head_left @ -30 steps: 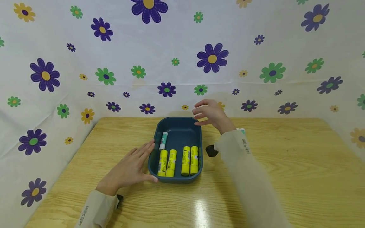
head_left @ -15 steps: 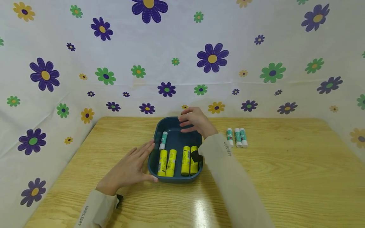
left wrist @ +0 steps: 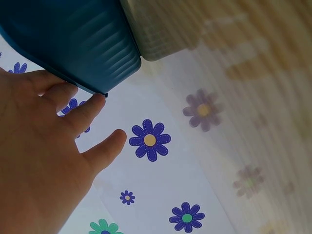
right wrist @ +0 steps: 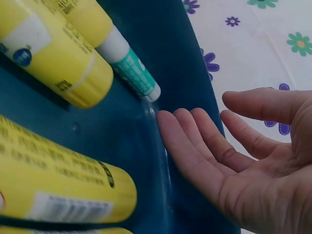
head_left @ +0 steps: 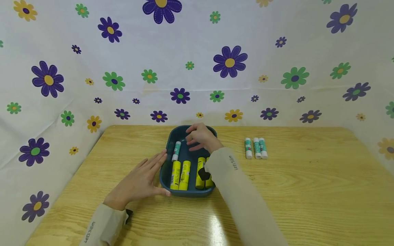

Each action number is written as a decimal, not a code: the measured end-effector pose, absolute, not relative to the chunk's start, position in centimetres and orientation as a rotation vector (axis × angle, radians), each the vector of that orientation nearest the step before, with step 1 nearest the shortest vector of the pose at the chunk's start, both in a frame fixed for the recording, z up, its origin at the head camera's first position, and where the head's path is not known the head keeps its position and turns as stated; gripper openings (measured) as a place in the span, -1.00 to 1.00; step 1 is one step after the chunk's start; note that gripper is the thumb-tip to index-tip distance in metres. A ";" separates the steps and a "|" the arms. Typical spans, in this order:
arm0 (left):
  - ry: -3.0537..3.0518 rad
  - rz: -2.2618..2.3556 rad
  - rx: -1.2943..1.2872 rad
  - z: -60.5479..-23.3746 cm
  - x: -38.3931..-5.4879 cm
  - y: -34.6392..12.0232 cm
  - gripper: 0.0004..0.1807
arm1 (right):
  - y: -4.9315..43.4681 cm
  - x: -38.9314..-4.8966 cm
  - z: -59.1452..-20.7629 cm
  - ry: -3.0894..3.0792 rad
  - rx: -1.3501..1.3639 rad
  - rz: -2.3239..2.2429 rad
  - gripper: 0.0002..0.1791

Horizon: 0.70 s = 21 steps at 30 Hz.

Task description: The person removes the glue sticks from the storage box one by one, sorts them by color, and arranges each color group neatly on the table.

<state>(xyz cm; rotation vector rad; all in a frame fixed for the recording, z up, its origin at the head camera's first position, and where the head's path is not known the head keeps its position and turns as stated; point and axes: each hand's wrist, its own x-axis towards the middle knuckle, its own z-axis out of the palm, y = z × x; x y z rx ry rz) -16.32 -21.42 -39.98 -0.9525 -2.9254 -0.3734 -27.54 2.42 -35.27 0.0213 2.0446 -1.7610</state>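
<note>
In the head view a dark blue plastic tray point(head_left: 193, 193) sits on the wooden table. My left hand point(head_left: 136, 184) lies along its left side, straight fingers touching the rim and thumb at the near corner. My right hand point(head_left: 203, 137) hovers over the tray's far part, fingers slightly bent; the right wrist view shows nothing held. Inside, a small white-and-teal glue stick point(head_left: 176, 151) lies at the left. Two yellow glue sticks point(head_left: 175, 175) are below it. Two more yellow glue sticks point(head_left: 200, 165) lie at the near right, partly hidden by the right cuff and a black wrist piece.
Three small white-and-teal glue sticks point(head_left: 257, 148) stand or lie side by side on the table point(head_left: 307, 188), right of the tray. A white flower-printed cloth point(head_left: 197, 78) rises behind the table and along its left side.
My right hand has moved left and lower, from the tray's far right corner to over its inside. The three small glue sticks have come into sight. My left hand stays put.
</note>
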 end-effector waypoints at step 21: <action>-2.933 -0.391 -0.954 -40.0 -16.3 -21.5 0.32 | 0.1 -27.2 -37.1 2.009 0.032 -1.627 -0.49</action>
